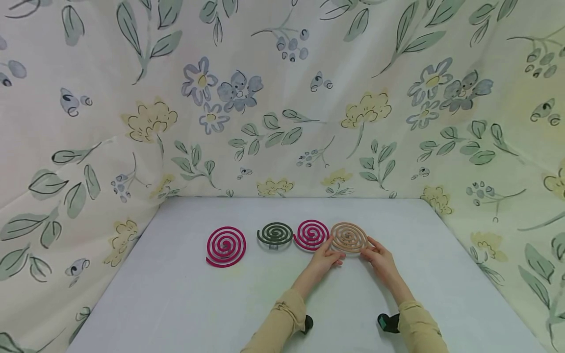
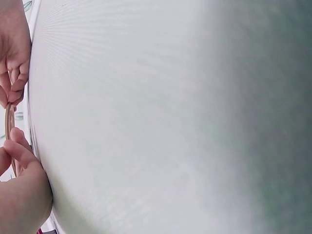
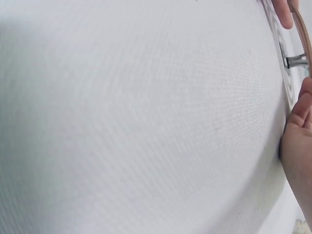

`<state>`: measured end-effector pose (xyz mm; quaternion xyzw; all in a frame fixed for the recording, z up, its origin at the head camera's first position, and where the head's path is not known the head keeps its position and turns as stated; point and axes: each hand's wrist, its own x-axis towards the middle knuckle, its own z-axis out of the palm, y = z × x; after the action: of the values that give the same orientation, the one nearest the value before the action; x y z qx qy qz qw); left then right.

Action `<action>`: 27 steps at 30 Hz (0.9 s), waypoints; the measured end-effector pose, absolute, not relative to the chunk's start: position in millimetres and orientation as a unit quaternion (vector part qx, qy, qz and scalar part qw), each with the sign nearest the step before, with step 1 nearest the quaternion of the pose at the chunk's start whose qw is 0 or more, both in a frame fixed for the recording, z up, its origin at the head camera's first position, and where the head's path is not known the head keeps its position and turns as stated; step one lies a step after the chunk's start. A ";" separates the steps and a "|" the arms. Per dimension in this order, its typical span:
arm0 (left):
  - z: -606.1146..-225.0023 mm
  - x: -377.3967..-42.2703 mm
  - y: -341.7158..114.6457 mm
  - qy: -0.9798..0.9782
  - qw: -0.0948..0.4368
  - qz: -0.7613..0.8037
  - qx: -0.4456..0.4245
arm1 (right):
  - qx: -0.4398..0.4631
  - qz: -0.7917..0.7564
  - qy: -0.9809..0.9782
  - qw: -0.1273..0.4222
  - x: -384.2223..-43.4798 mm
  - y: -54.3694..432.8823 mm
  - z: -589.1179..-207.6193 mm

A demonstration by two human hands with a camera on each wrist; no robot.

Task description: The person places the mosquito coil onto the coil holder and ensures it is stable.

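Observation:
A tan mosquito coil [image 1: 347, 237] is between my two hands, at the right end of a row of coils. My left hand [image 1: 323, 259] pinches its near left edge, and my right hand [image 1: 382, 262] pinches its right edge. In the left wrist view the tan coil [image 2: 8, 119] appears edge-on between both hands. The right wrist view shows a small metal stand [image 3: 296, 60] under the tan coil [image 3: 303, 31]. Just left of my left fingertips lies a magenta coil [image 1: 311, 235], its rim close to the tan one.
A dark green coil [image 1: 275, 233] sits left of the nearer magenta coil on a small metal stand [image 1: 273, 247]. Farther left is another magenta coil [image 1: 226, 246]. All are on a white table [image 1: 176, 304] with a flowered cloth [image 1: 282, 162] behind and at the sides.

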<state>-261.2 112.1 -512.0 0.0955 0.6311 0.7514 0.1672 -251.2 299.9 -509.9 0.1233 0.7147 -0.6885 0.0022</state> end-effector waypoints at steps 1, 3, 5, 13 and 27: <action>-512.5 -261.4 112.3 0.631 0.166 0.751 0.097 | 0.124 -0.688 0.715 0.002 -251.2 299.6 -509.9; -513.4 -261.9 112.6 0.633 0.165 0.750 0.098 | 0.126 -0.689 0.714 0.002 -251.1 299.3 -509.6; -513.5 -261.6 112.5 0.633 0.166 0.750 0.097 | 0.125 -0.689 0.714 0.003 -251.1 299.6 -509.4; -511.7 -260.3 111.6 0.629 0.168 0.753 0.094 | 0.131 -0.678 0.723 0.008 -250.2 300.4 -508.3; -509.3 -259.7 111.5 0.626 0.174 0.755 0.086 | 0.130 -0.690 0.712 0.006 -250.2 299.5 -506.8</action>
<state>-259.7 111.5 -509.3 0.0861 0.6261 0.7553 0.1737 -250.2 299.5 -506.8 0.1300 0.7116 -0.6904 0.0058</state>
